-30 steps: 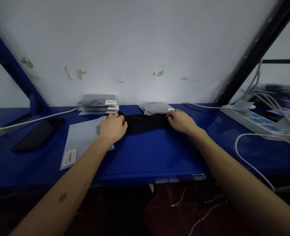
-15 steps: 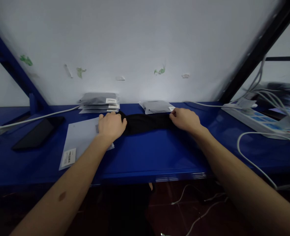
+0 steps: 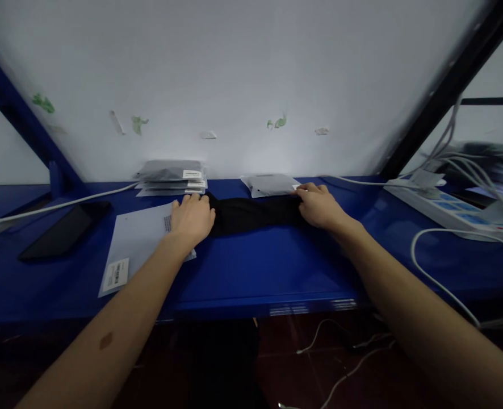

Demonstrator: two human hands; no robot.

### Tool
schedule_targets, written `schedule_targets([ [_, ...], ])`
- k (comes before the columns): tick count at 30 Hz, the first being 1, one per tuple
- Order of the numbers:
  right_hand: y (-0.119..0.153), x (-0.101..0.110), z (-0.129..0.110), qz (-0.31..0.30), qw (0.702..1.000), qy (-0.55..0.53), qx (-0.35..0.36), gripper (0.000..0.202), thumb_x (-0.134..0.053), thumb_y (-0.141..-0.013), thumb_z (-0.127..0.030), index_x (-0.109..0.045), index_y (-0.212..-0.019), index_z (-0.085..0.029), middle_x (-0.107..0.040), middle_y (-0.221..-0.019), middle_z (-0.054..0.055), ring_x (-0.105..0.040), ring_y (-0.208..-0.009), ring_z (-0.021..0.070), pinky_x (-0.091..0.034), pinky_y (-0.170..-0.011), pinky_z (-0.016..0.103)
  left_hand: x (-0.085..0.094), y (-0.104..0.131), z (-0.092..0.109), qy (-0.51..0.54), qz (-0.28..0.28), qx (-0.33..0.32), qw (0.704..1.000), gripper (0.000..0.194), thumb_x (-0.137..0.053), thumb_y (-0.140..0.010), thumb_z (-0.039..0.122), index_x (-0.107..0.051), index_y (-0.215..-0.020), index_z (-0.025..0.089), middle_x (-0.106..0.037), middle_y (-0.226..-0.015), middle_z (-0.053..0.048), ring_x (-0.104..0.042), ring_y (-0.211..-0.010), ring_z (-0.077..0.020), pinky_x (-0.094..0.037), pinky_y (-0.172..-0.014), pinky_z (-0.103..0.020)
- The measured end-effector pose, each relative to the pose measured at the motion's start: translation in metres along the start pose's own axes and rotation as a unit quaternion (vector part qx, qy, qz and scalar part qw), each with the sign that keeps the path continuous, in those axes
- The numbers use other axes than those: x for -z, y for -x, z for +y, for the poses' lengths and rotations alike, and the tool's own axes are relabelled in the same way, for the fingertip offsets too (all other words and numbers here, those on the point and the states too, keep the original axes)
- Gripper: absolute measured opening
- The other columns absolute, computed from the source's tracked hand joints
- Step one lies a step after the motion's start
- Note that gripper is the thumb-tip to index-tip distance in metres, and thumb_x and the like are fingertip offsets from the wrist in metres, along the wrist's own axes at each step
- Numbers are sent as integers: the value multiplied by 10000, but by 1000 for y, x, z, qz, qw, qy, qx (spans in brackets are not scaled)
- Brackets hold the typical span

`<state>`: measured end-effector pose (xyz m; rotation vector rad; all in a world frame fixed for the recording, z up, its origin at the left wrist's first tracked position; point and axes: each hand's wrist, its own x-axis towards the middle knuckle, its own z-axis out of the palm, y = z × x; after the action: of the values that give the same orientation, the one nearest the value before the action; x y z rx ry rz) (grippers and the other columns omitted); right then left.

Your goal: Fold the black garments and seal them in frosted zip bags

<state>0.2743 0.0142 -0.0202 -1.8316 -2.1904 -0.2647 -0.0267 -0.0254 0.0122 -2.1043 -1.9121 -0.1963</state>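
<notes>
1. Fingers of the right hand [image 3: 318,204] have reached a little farther toward the desk's back than in the earlier frame; the left hand [image 3: 192,218] has edged slightly leftward.
2. Black cloth [image 3: 255,215] lies as a long, narrow strip across the desk [image 3: 260,272], between the two hands, its right end running under or against the right hand.
3. Left hand: palm down at the cloth's left end, fingers close together and bent, thumb apart. Right hand: palm down, fingers bent toward the far edge. I cannot tell whether either pinches the fabric, since the fingertips are hidden or too dark.
4. Uneven pulling could twist or crease the strip; dark folds make a crease easy to miss. A leftward sweep of the left hand or forearm might drag the flat grey bag [image 3: 138,227] beneath it, and the right fingertips, near the single grey bag [image 3: 272,184], could nudge that one.
5. Containers: the flat bag bears a white label [image 3: 116,275] and shows no bulge. Behind it sits a stack of grey bags [image 3: 170,169], also labelled. The single bag looks slightly puffed; its contents, like the stack's, cannot be made out.
</notes>
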Motion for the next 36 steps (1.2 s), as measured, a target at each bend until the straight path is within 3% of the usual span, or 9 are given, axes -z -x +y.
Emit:
schedule_targets([
  [4,0,1,0,-2,1000,11,-14,506,-444,-834,-150,-622,-1308,-161,-628,-1281,147,-513,-1135,353,-458,-902,464,1,-2,-2,-1,4,-3,1000,312,-446,-973,283,-642,-1178,154,-662,-1215,-153,-571,-1142,-336,-423,-943,-487],
  [9,3,7,-3,71,996,14,-51,415,-442,-864,-194,-698,-1190,-164,-624,-1152,183,-505,-1099,358,-450,-860,477,-2,-3,-6,9,22,-14,1000,286,-471,-944,217,-666,-1144,157,-668,-1185,-152,-587,-1124,-327,-423,-917,-462],
  [13,5,9,-5,107,992,-3,-68,354,-452,-867,-216,-736,-1067,-147,-610,-1105,203,-496,-1057,363,-437,-839,484,-2,-5,-6,19,34,-19,999,286,-475,-954,275,-699,-1091,161,-684,-1153,-156,-590,-1109,-342,-422,-908,-478],
  [21,4,9,-7,112,991,-14,-72,298,-485,-851,-221,-716,-1028,-156,-612,-1064,181,-503,-1021,339,-423,-837,468,-1,-5,-6,14,46,-24,999,258,-497,-939,281,-731,-975,181,-731,-1009,-136,-612,-1044,-333,-419,-892,-483],
  [27,6,18,-5,192,976,-39,-96,275,-480,-860,-234,-688,-1018,-148,-628,-1067,173,-512,-1022,334,-416,-848,480,7,-2,-7,62,145,-13,987,228,-485,-931,265,-695,-965,186,-721,-994,-116,-597,-1029,-335,-426,-865,-489],
  [30,25,27,-3,253,964,-32,-75,231,-488,-860,-240,-664,-987,-160,-641,-1039,158,-515,-1026,329,-415,-859,479,18,12,-10,105,182,-8,978,167,-512,-913,260,-672,-912,209,-685,-878,-85,-587,-985,-316,-433,-846,-468],
  [33,61,37,3,292,955,-31,-34,160,-513,-856,-242,-626,-956,-188,-653,-1008,138,-530,-1042,322,-419,-884,476,27,46,-12,137,217,-43,965,124,-532,-892,254,-651,-884,220,-629,-841,-68,-560,-959,-292,-456,-821,-429],
  [35,91,41,9,286,956,-59,24,105,-537,-840,-224,-597,-924,-208,-671,-1022,118,-552,-1056,309,-428,-918,474,29,74,-14,156,231,-82,957,131,-526,-887,255,-649,-893,211,-608,-883,-70,-547,-955,-274,-472,-834,-414],
  [36,106,43,11,264,959,-82,69,78,-555,-826,-219,-580,-899,-217,-678,-1031,107,-561,-1066,302,-434,-936,470,30,88,-15,167,205,-105,959,130,-523,-880,248,-646,-876,207,-607,-908,-68,-549,-939,-261,-479,-836,-408],
])
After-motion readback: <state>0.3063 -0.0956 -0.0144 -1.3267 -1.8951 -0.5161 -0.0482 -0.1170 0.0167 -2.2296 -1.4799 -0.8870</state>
